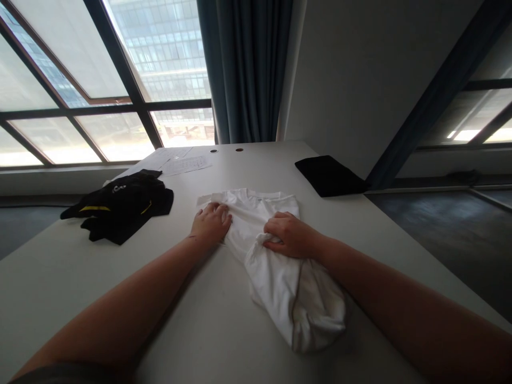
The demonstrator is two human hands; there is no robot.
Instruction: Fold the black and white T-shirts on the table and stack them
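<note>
A crumpled white T-shirt [276, 277] lies on the pale table [208, 325], its collar toward the far side and its lower part bunched near me. My left hand [211, 223] rests on the shirt's left shoulder area, fingers curled into the cloth. My right hand [290, 234] grips a thick fold of the shirt near its middle. The two hands are apart, with a strip of shirt between them.
A rumpled black garment with yellow stripes [124, 208] lies at the table's left. A folded black cloth [328, 176] sits at the far right corner. Papers [186, 164] lie at the far edge, beneath a large window [104, 80] and a dark curtain [244, 69].
</note>
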